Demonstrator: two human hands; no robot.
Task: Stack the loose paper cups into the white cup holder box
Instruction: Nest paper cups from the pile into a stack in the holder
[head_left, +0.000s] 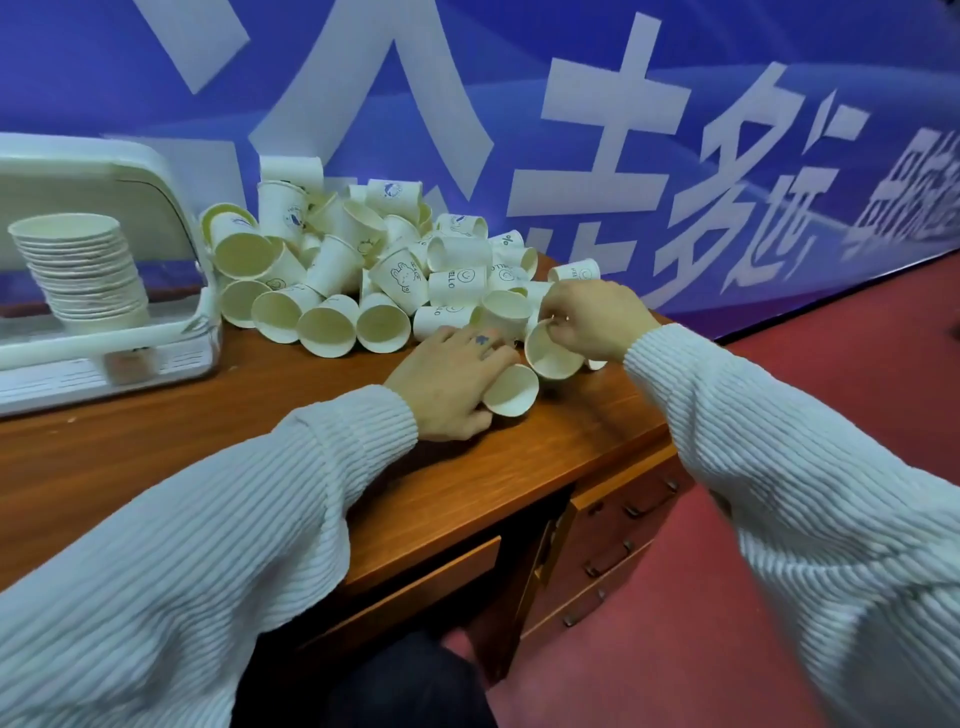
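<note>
1. White cup holder box at the desk's left end holds a nested stack.
2. Loose cups are heaped beside it.
3. Left hand lies palm-down, fingers wrapped around a tipped cup.
4. Right hand pinches another cup's rim.

The cup pile crowds the counter's back edge against the banner; in front of the pile the wood lies bare, open toward the holder box beside it.
</note>
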